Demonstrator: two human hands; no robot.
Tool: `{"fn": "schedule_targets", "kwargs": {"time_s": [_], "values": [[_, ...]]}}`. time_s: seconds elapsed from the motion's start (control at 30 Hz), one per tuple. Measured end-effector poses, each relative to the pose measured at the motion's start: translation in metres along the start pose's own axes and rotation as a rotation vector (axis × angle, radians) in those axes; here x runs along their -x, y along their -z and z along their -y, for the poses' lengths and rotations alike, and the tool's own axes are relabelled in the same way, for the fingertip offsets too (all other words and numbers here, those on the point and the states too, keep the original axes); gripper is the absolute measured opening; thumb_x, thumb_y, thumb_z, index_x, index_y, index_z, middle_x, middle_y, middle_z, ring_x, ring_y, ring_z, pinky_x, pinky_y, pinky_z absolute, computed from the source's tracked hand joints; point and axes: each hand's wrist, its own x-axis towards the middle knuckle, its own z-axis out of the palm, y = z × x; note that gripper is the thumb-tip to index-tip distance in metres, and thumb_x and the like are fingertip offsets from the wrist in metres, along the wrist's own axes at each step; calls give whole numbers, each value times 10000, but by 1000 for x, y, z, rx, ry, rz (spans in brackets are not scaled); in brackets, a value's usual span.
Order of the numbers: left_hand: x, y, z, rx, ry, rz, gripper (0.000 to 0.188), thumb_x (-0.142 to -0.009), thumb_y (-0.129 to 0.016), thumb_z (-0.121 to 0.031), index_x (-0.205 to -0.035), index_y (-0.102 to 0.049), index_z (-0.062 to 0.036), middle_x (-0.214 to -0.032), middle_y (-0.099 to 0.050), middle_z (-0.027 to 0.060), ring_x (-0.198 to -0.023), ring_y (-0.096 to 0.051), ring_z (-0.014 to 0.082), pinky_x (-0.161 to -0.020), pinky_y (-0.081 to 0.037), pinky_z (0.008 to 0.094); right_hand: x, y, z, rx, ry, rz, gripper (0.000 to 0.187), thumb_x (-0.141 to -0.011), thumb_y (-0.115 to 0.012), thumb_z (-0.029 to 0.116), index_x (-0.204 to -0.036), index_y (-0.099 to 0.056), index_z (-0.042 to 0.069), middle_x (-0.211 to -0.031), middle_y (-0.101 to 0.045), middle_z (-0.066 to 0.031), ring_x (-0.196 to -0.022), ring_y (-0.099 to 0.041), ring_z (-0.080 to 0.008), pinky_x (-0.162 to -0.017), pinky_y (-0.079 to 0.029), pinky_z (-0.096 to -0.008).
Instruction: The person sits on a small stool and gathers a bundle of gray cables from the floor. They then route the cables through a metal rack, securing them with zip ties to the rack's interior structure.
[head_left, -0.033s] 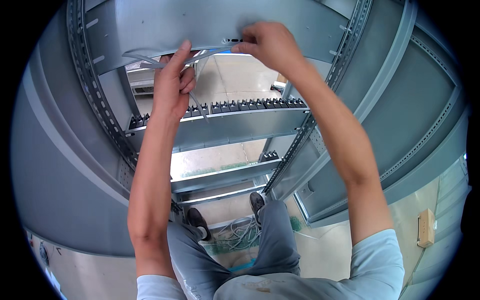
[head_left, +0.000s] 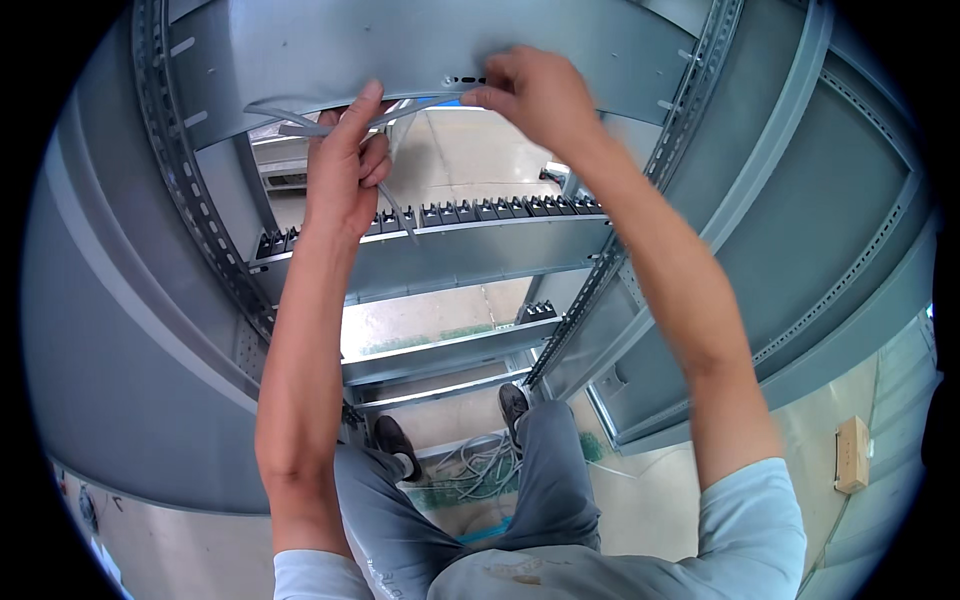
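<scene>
My left hand (head_left: 345,165) is closed around a grey flexible strip (head_left: 415,106), with the thumb pointing up along it. Loose ends of the strip stick out to the left of the thumb, and another length hangs below the fingers. To the right, the strip runs along the bottom edge of a grey metal panel (head_left: 330,50). There my right hand (head_left: 540,95) pinches at that edge, next to a short row of dark slots. Its fingertips are partly hidden, but the strip leads straight into them.
Below my hands a metal crossbar (head_left: 480,250) carries a row of black clip-like holders (head_left: 480,212). Perforated uprights (head_left: 185,170) flank the frame, with a large side panel (head_left: 830,220) at right. Loose grey strips (head_left: 485,465) lie between my feet; a cardboard box (head_left: 852,455) stands at right.
My right forearm and elbow have shifted slightly to the left, and the right hand sits a touch lower at the panel edge. The left hand looks unchanged.
</scene>
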Motion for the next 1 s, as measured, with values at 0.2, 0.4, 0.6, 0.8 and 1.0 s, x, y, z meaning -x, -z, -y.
{"fn": "schedule_targets", "kwargs": {"time_s": [0.2,0.4,0.6,0.8,1.0], "values": [[-3,1,-3,-4,3,30,389,-931,-781,-294,-1058,-486,-73,-1073,-680,115,-505,-294,27,-431,-223,204,2,-8,0,-38,12,-57,363,-839,-801,381,-785,-658,52,-811,-638,-105,-779,-622,-325,-662,-487,-427],[-5,2,-8,-5,43,-20,437,-915,-795,-329,-1104,-532,-36,-1070,-650,106,-534,-317,40,-450,-244,212,-15,9,2,-68,-139,238,409,-742,-874,423,-750,-692,57,-690,-651,-102,-678,-631,-292,-635,-490,-423],[-3,7,-10,67,30,9,400,-912,-801,-318,-1099,-566,-53,-1045,-605,55,-548,-317,40,-458,-239,214,-23,14,14,-129,-296,279,386,-715,-888,386,-741,-707,47,-671,-650,-110,-664,-630,-301,-613,-484,-428],[-3,6,-6,20,6,-22,408,-912,-805,-290,-1074,-484,-97,-1047,-603,38,-534,-301,29,-455,-230,207,-18,6,18,-84,-190,172,388,-704,-891,369,-746,-703,32,-687,-653,-126,-672,-628,-330,-617,-482,-438],[-1,6,-1,18,1,3,397,-909,-811,-268,-1028,-465,-114,-999,-583,15,-515,-287,21,-441,-215,207,-9,-3,12,-117,-190,139,385,-728,-874,364,-743,-680,32,-721,-655,-137,-697,-624,-347,-635,-481,-446]]}}
